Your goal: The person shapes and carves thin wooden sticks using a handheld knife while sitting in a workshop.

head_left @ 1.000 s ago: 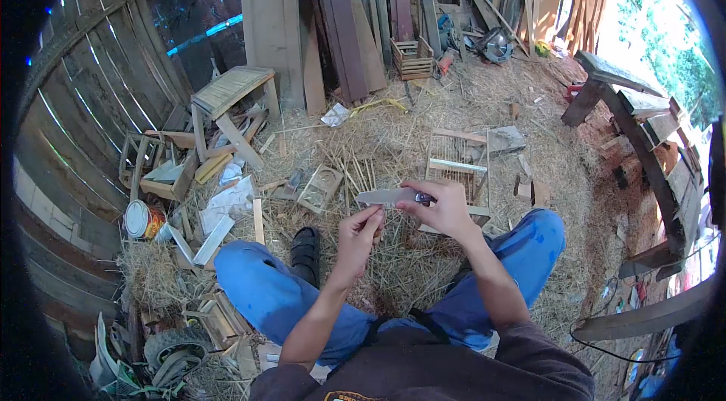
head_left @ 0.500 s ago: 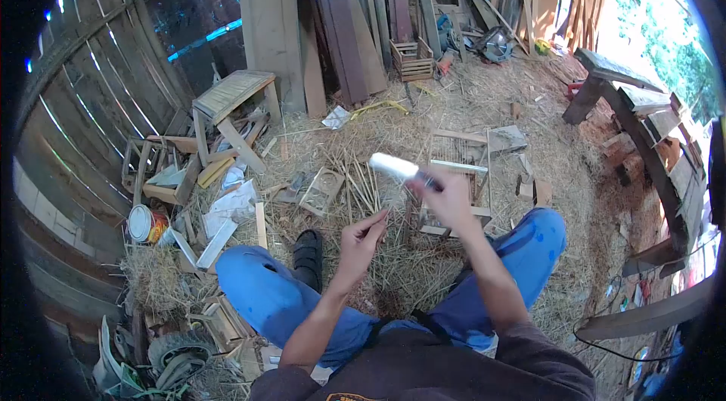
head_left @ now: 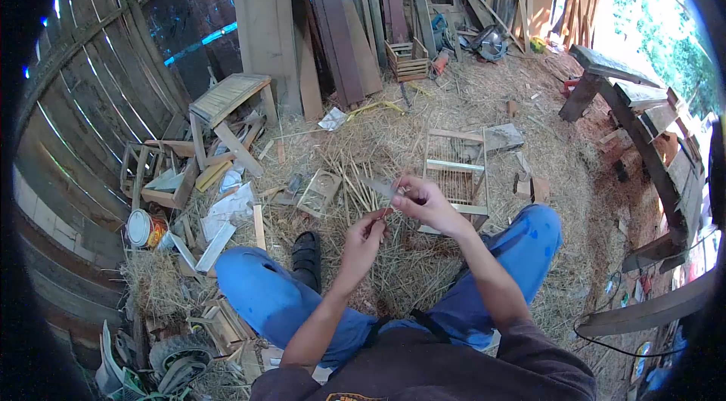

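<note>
My left hand point(head_left: 364, 241) is closed in a pinch between my knees, on a small thin piece too small to name. Just above and right of it, my right hand point(head_left: 425, 206) is closed round the handle end of a knife point(head_left: 378, 188), whose blade points to the upper left. The fingertips of both hands are close together. Below them, thin sticks point(head_left: 355, 178) lie scattered on the straw floor.
A slatted wooden frame point(head_left: 455, 168) lies right of my hands, and a small wooden frame point(head_left: 320, 193) lies left. Further left are a low bench point(head_left: 231, 96), a paint can point(head_left: 146, 228) and papers point(head_left: 229, 208). A crate point(head_left: 407, 60) stands ahead.
My right hand has moved left and down, nearer my left hand. The knife has come down with it, its blade now less bright. My left hand has barely moved.
</note>
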A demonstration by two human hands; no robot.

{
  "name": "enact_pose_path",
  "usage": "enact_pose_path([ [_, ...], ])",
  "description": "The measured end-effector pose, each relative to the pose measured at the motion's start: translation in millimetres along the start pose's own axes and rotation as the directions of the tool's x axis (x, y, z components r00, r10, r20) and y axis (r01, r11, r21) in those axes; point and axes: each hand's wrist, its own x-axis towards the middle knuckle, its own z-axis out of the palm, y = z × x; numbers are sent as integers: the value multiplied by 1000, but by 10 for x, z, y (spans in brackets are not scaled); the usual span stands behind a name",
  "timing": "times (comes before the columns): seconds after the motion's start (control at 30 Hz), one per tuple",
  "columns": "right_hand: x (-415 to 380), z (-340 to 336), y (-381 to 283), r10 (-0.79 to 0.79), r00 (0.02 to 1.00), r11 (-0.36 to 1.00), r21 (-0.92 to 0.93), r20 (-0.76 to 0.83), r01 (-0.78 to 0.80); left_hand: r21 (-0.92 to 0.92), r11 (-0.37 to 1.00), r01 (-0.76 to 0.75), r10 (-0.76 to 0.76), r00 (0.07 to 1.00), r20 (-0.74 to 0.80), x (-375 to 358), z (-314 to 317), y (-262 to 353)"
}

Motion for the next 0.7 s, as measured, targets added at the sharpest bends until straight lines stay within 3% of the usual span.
enact_pose_path([
  [0.03, -12, 31, -15, -54, 998, 998, -20, 22, 55, -23, 1000, -11, 12, 1000, 11, 6, -4, -25],
  [0.13, -23, 82, -96, 50, 995, 995, -93, 81, -43, -253, 953, 167, -152, 985, 78, 28, -63, 1],
  [0.33, -6, 108, -75, 35, 997, 998, -63, 64, -31, -224, 966, 132, -138, 990, -12, 7, -16, 85],
  [0.43, -33, 183, -37, -44, 999, 969, -244, -26, 37, -175, 981, 80, -91, 994, -58, 39, -53, -1],
  [0.53, -96, 147, -291, 50, 998, 875, -480, -33, -60, -164, 985, 49, -61, 996, -72, -17, -33, 22],
  [0.63, -114, 75, -205, -151, 978, 765, -644, -142, 24, -115, 993, 20, -27, 998, -59, -3, -28, 21],
  [0.7, -128, 40, -194, -153, 979, 718, -696, -132, 18, -112, 992, 56, -63, 996, -62, 28, -23, -19],
])
